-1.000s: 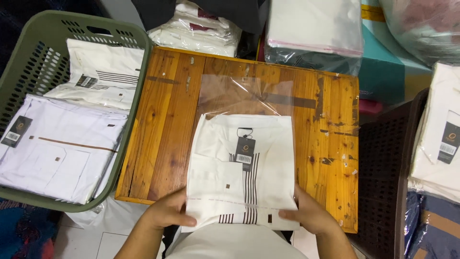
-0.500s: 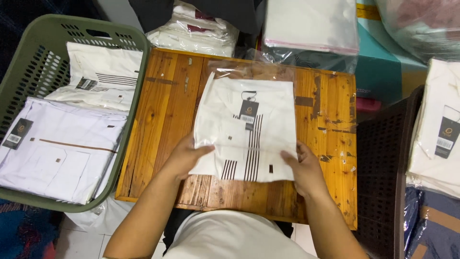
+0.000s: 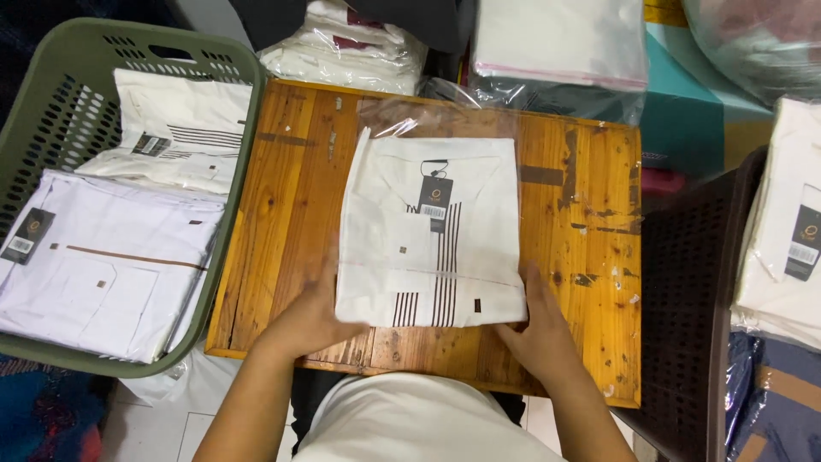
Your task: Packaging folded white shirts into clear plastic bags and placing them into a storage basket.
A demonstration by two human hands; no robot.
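A folded white shirt point(image 3: 428, 231) with dark vertical stripes and a hanging tag lies on a wooden table point(image 3: 274, 197), mostly inside a clear plastic bag point(image 3: 445, 115) whose far end sticks out beyond the collar. My left hand point(image 3: 312, 316) presses the shirt's near left corner. My right hand point(image 3: 534, 329) holds the near right corner. Both hands sit at the bag's near end, fingers partly under the shirt's edge.
A green laundry basket point(image 3: 231, 162) at the left holds folded white shirts. Bagged clothes point(image 3: 556, 43) are stacked beyond the table. A dark brown basket point(image 3: 684, 299) stands at the right, with more folded shirts point(image 3: 787, 231) past it.
The shirt has slid away from me, farther into the clear bag. Both hands followed it forward across the table.
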